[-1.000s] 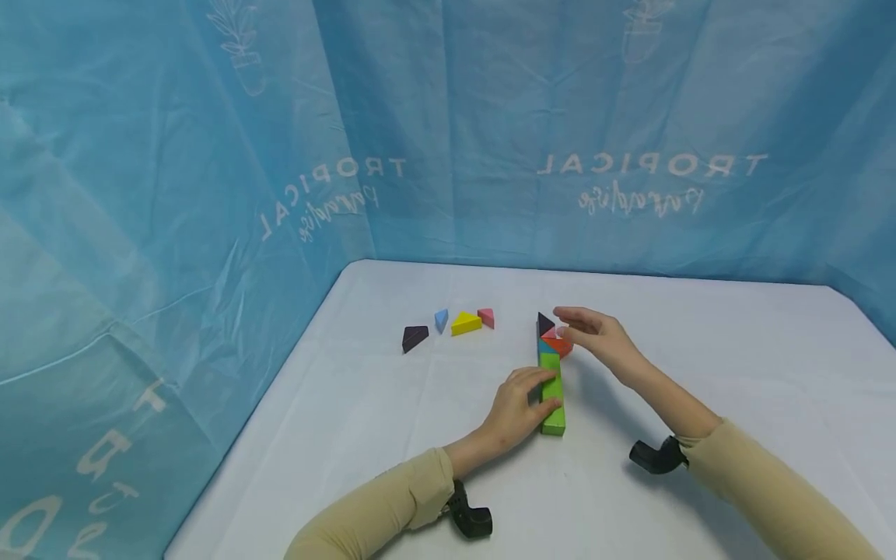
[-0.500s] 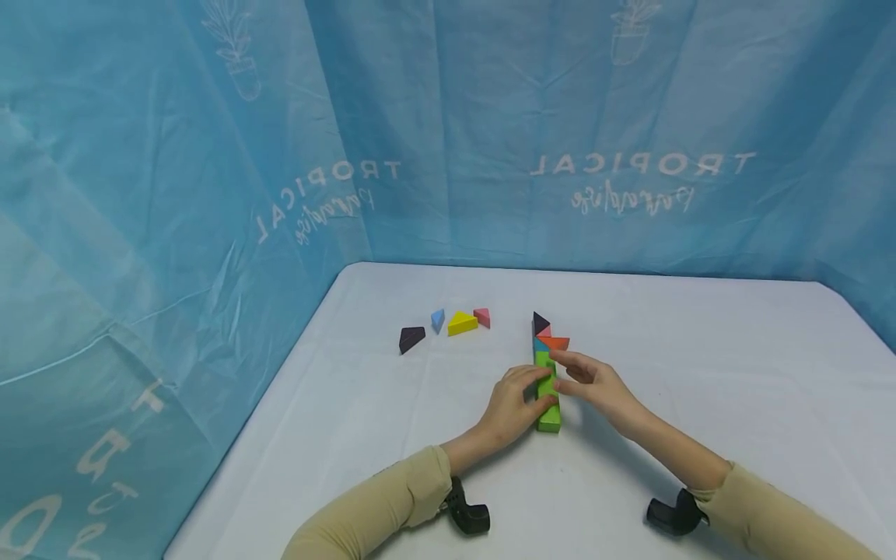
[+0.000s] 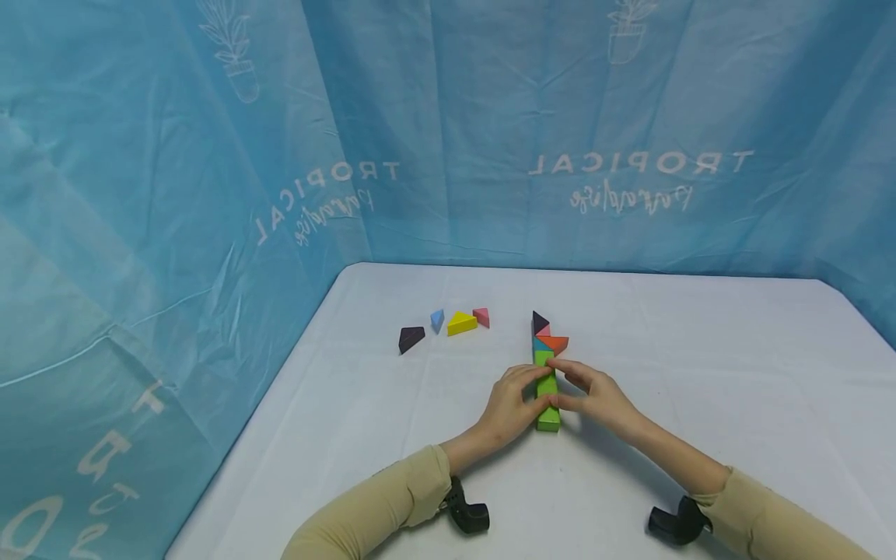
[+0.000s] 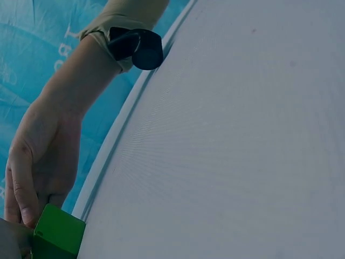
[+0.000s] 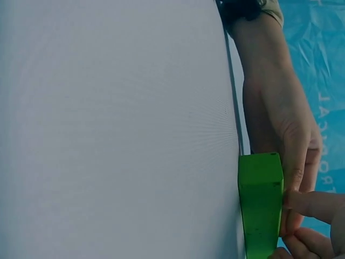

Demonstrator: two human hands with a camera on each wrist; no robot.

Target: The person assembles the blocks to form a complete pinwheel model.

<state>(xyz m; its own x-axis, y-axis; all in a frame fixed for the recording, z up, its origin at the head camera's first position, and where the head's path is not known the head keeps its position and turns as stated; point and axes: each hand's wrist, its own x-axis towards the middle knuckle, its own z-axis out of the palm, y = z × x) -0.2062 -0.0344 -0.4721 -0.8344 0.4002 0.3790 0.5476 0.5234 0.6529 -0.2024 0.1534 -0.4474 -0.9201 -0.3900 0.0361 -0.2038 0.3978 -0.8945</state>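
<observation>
A long green block lies lengthwise on the white table. From its left side my left hand holds it, index finger and thumb on the top. My right hand grips the same block from the right, its index finger near the far end and its thumb close to the left thumb. Against the far end sit a blue piece, an orange piece, a small pink triangle and a black triangle. In the right wrist view, fingers of both hands meet at the green block's side.
Left of the row lie loose pieces: a black one, a light blue triangle, a yellow triangle and a pink one. Blue printed cloth hangs behind and left of the white table.
My right hand has come from the orange and pink pieces toward me, down onto the green block. My left hand has stayed on the block.
</observation>
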